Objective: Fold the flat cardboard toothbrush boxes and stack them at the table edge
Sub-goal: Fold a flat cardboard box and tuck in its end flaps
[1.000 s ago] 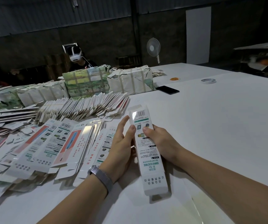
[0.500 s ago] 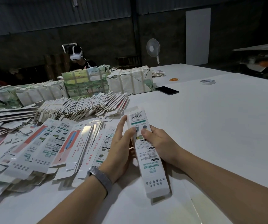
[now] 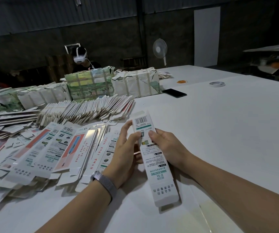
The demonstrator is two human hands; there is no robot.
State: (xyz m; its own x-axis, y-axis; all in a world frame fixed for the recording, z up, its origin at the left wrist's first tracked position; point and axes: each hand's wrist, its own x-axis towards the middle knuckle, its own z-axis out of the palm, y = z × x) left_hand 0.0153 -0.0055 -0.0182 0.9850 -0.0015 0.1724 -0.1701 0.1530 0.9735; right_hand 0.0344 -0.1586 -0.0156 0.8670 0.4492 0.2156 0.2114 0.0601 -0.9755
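Note:
A long white toothbrush box (image 3: 157, 167) with a barcode at its far end and green lettering sits between both my hands, pointing away from me over the white table (image 3: 219, 132). My left hand (image 3: 125, 153) grips its left side, thumb on the top face. From the right, my right hand (image 3: 165, 147) grips it too, with the thumb pressing the printed face. Flat unfolded boxes (image 3: 64, 148) lie spread to the left. Behind them a row of flat boxes (image 3: 88, 110) stands on edge.
Taped bundles (image 3: 135, 84) of packed cardboard line the far side. A black phone (image 3: 174, 93), a tape roll (image 3: 217, 84) and an orange roll (image 3: 182, 81) lie further back. Another person (image 3: 83, 59) with a headset sits behind the bundles. A fan (image 3: 159, 48) stands beyond.
The box has slid a little toward me and tilted, its far end now lower in view. Both hands keep their hold, thumbs closer together on the top face.

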